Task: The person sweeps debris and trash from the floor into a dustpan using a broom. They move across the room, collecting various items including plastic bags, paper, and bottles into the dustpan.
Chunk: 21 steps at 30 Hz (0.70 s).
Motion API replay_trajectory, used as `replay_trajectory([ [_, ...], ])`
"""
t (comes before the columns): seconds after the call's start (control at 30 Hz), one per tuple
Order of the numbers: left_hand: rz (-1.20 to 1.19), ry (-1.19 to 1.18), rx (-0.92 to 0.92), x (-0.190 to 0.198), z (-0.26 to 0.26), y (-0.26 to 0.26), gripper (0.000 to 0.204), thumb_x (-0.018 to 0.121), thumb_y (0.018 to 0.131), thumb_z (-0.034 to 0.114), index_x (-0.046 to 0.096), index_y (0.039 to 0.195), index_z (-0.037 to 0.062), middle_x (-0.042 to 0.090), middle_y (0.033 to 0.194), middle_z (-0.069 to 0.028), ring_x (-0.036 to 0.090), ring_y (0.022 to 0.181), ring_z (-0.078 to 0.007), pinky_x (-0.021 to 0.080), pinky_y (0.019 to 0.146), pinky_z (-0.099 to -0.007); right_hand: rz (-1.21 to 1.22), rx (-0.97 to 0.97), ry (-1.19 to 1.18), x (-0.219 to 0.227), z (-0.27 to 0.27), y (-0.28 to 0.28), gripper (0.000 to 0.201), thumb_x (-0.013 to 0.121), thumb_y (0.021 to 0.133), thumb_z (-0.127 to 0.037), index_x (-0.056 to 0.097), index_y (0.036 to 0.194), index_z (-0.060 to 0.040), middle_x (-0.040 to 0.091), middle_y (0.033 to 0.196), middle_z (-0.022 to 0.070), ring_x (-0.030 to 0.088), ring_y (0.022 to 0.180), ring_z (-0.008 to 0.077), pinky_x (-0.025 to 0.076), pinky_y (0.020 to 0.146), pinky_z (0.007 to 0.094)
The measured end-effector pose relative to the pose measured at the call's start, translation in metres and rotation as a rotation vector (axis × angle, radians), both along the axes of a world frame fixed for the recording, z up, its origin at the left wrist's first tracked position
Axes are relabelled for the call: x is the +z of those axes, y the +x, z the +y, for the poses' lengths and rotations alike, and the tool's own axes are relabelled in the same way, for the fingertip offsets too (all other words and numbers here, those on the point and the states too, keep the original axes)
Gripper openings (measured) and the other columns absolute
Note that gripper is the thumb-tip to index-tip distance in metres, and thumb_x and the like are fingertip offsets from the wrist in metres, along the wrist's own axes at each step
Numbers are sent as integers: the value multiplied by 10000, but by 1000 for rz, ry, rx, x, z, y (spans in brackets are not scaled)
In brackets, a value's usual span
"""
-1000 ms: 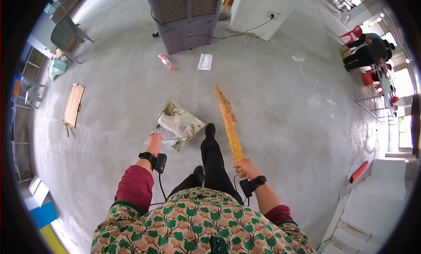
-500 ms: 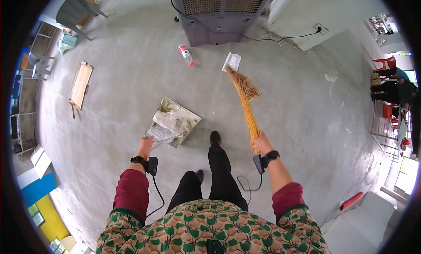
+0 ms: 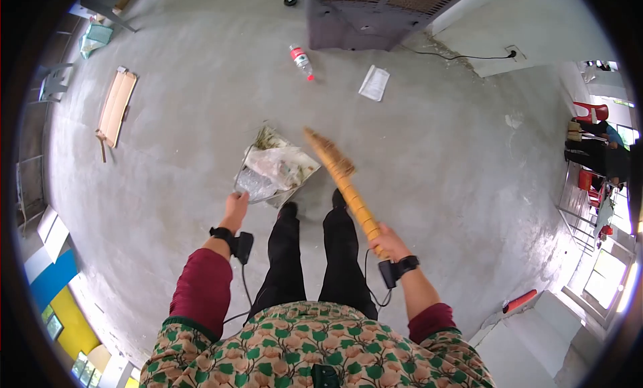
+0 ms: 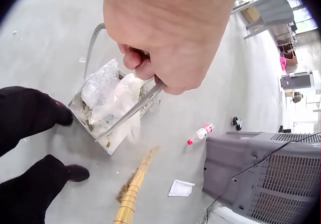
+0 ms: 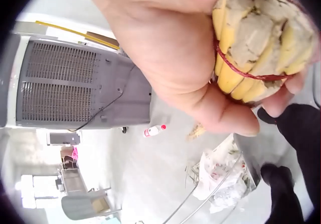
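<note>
My left hand (image 3: pixel 235 208) grips the thin metal handle (image 4: pixel 135 107) of a dustpan (image 4: pixel 114 139). Crumpled white plastic (image 3: pixel 276 164), clear plastic and bits of dry grass fill the pan, which is in front of my feet. In my right hand (image 3: pixel 391 243) is a straw broom (image 3: pixel 349 189), held near its bound butt end. The broom slants forward and left, its bristle tip (image 3: pixel 313 139) just right of the dustpan. Seen from the right wrist, fingers and thumb wrap the broom's cut end (image 5: pixel 256 43), with a red cord around it.
A plastic bottle (image 3: pixel 301 62) with a red cap and a white paper (image 3: pixel 374 83) lie ahead on the concrete floor. Beyond them stands a grey air cooler (image 3: pixel 355 19). Flat cardboard (image 3: pixel 117 108) lies at left. People (image 3: pixel 606 157) are at the far right.
The broom swung forward to the paper, then back left, its tip now near the dustpan. My rear foot has stepped up beside the other. The left hand keeps hold of the dustpan handle.
</note>
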<state>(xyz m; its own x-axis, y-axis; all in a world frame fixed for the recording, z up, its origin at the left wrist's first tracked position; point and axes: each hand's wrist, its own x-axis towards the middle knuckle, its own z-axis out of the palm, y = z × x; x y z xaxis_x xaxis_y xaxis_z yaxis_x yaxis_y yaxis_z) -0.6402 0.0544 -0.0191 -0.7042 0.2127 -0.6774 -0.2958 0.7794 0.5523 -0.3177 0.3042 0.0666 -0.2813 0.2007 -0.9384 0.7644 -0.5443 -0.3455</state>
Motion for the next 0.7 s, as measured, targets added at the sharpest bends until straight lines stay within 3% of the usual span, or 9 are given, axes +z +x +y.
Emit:
replay_trajectory([
  [0.07, 42, 26, 16, 14, 9, 5, 301, 508, 695, 227, 471, 603, -57, 447, 511, -71, 407, 498, -129, 333, 451, -322, 5, -1, 92, -3, 12, -2, 398, 549, 515, 43, 406, 876, -44, 449, 623, 46, 461, 429, 145, 377, 365, 265],
  [0.2, 15, 38, 22, 9, 10, 1, 278, 492, 698, 201, 466, 590, -54, 438, 505, -67, 391, 489, -117, 312, 430, -311, -59, -329, 306, -30, 62, -31, 280, 539, 531, 39, 429, 779, -31, 446, 536, 71, 453, 387, 174, 352, 327, 296],
  [0.3, -35, 66, 52, 4, 4, 5, 258, 487, 699, 185, 443, 573, -36, 398, 496, -43, 363, 483, -110, 293, 421, -312, -129, -333, 341, -54, 104, -47, 199, 541, 530, 36, 441, 695, -11, 438, 507, 83, 449, 379, 185, 347, 320, 300],
  [0.4, -43, 92, 64, 5, 3, 3, 254, 488, 700, 181, 429, 562, -24, 379, 494, -32, 345, 481, -107, 284, 418, -313, -271, -200, 368, -81, 127, -52, 227, 545, 516, 22, 467, 729, 7, 464, 534, 83, 481, 420, 216, 373, 367, 321],
  [0.47, -48, 78, 47, 11, 1, 4, 253, 488, 701, 180, 424, 559, -20, 374, 494, -28, 337, 480, -106, 281, 418, -313, -165, -34, 452, -102, 101, -38, 191, 532, 508, 32, 448, 669, -25, 400, 510, 50, 407, 380, 165, 323, 340, 295],
  [0.53, -36, 65, 68, 13, 5, 3, 252, 486, 701, 181, 424, 562, -19, 379, 494, -29, 335, 482, -104, 284, 421, -310, 8, -100, 416, -93, 42, -29, 305, 538, 476, 36, 449, 759, -34, 399, 555, 36, 401, 400, 155, 322, 358, 280],
  [0.6, -28, 56, 50, 7, 4, 1, 252, 483, 702, 181, 426, 565, -23, 381, 494, -28, 336, 482, -105, 287, 423, -310, -66, 84, 394, -83, -7, -14, 445, 577, 455, -8, 461, 884, -21, 508, 662, 86, 514, 557, 206, 417, 492, 315],
  [0.67, -13, 34, 38, 10, 3, 1, 253, 480, 703, 181, 427, 568, -26, 382, 495, -28, 337, 481, -105, 290, 425, -309, -76, 141, 74, -41, -19, -15, 468, 575, 465, 3, 454, 917, -28, 496, 665, 71, 506, 538, 191, 413, 460, 300],
  [0.7, -28, 65, 25, 12, 5, 0, 256, 479, 703, 181, 430, 569, -31, 383, 493, -30, 338, 482, -108, 295, 429, -308, -75, 150, 61, -23, -18, -18, 468, 575, 465, 3, 454, 917, -28, 496, 665, 71, 506, 538, 191, 413, 460, 300],
])
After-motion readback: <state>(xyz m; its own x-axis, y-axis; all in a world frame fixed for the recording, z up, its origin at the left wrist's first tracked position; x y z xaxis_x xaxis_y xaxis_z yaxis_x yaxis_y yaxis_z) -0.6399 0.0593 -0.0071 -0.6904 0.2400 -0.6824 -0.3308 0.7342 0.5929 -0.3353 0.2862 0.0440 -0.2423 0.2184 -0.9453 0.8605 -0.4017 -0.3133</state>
